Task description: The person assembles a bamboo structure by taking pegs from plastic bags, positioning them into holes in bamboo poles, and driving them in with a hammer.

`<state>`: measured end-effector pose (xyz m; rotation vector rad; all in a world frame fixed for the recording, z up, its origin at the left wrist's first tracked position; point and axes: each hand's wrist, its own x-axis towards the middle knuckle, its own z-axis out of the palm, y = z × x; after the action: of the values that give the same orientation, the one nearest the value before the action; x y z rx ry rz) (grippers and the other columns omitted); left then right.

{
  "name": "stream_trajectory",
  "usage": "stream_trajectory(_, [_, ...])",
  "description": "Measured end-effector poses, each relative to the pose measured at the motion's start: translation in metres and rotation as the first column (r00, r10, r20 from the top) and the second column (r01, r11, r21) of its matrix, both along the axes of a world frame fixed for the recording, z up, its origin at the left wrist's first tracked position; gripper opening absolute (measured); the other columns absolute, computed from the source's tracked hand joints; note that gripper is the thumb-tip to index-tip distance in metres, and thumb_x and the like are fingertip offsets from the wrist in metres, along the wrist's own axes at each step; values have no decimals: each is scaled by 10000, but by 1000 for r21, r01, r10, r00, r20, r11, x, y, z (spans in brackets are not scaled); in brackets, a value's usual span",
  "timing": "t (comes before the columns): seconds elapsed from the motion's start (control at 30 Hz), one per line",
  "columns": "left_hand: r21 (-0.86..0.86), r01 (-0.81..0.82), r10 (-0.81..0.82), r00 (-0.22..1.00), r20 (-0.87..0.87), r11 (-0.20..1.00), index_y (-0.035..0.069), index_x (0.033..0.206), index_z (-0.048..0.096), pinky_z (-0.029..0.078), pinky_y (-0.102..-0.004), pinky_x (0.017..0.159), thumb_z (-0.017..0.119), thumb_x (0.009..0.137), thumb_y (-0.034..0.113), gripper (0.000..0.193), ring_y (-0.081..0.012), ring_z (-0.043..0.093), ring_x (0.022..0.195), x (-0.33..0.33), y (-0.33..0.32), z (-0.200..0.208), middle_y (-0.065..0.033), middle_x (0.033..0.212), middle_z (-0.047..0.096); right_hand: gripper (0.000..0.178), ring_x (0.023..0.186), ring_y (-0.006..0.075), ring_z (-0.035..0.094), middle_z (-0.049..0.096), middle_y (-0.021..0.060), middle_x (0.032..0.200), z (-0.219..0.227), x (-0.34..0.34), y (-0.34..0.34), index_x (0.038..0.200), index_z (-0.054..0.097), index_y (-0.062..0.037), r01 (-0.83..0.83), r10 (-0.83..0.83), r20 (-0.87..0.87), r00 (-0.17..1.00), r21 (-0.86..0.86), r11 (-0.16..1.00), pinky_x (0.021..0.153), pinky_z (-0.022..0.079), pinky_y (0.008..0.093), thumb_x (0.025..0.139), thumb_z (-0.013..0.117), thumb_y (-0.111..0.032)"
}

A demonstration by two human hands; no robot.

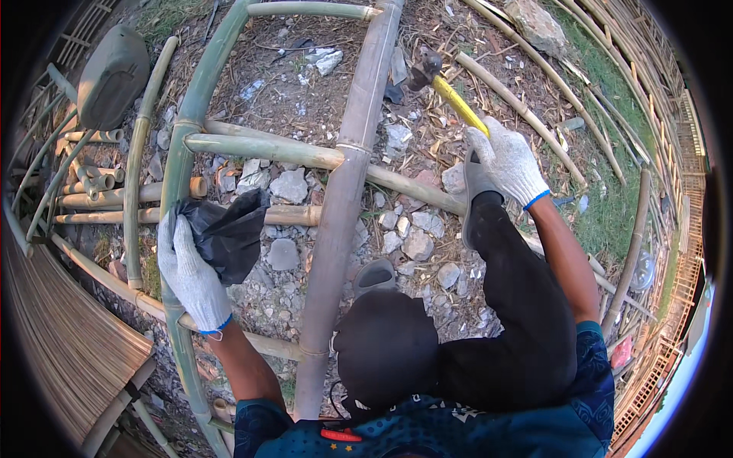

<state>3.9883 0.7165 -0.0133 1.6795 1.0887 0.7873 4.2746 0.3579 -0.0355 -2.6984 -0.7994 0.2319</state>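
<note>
My left hand (pixel 189 278), in a white knit glove with a blue cuff, is closed on a crumpled black plastic bag (pixel 229 233). It rests against the green left pole (pixel 180 164) of a ladder-like bamboo frame. The bag hangs inside the frame, over a lower bamboo piece. On the right, my gloved right hand (pixel 508 162) grips a hammer (pixel 456 103) by its yellow handle. Its dark metal head points away from me, above the ground. A thicker brownish bamboo pole (pixel 343 206) runs lengthwise in the middle, with a rung (pixel 263 148) joining it to the green pole.
Broken stones (pixel 418 244) and dry chips cover the ground. A dark jerrycan (pixel 114 76) stands far left, near cut bamboo pieces (pixel 114 197). Loose bamboo poles (pixel 527 114) lie to the right. A slatted bamboo surface (pixel 69 336) is at lower left. My sandalled foot (pixel 479 202) is beside the frame.
</note>
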Motion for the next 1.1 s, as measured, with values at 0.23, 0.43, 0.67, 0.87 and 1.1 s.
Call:
stream_trajectory(0.23, [-72, 147, -122, 953, 276, 987, -50, 1293, 684, 525, -303, 968, 601, 1082, 201, 338, -163, 680, 1065, 140, 16, 29, -107, 1199, 725, 449, 908, 521, 678, 684, 309, 868, -37, 73, -10, 1079, 607, -23, 139, -133, -92, 987, 62, 988, 770, 490, 600, 1086, 509, -461])
stream_trajectory(0.43, [-161, 202, -141, 934, 327, 966, -46, 1253, 706, 532, -288, 928, 637, 1066, 209, 324, -151, 679, 1023, 231, 62, -23, -93, 1144, 730, 486, 955, 521, 675, 693, 312, 927, -83, 104, 11, 1064, 619, -12, 194, -161, -262, 952, 106, 975, 820, 493, 597, 1069, 520, -488])
stream_trajectory(0.67, [-204, 476, -486, 874, 1, 856, -51, 1392, 624, 504, -296, 952, 676, 1045, 376, 552, -160, 636, 1129, 288, 39, -67, -76, 1235, 706, 471, 945, 523, 673, 689, 311, 920, -133, 143, -25, 1081, 636, -18, 200, -170, -382, 908, 39, 979, 800, 494, 589, 1059, 550, -480])
stream_trajectory(0.87, [628, 20, 341, 826, -449, 778, -49, 1393, 586, 459, -504, 1071, 666, 1011, 395, 591, -434, 608, 1181, 262, 43, -126, -294, 1271, 638, 484, 917, 516, 673, 688, 302, 907, -175, 166, -27, 1078, 653, -7, 170, -148, -441, 885, 11, 985, 800, 495, 574, 1055, 554, -480])
stream_trajectory(1.1, [443, 118, 166, 817, -552, 889, 13, 1195, 651, 527, -485, 966, 680, 989, 430, 466, -415, 674, 1086, 289, -24, -107, -228, 1123, 694, 516, 949, 453, 710, 734, 275, 975, -214, 204, -47, 1141, 680, -18, 107, -127, -574, 809, -69, 992, 843, 509, 546, 1057, 537, -507])
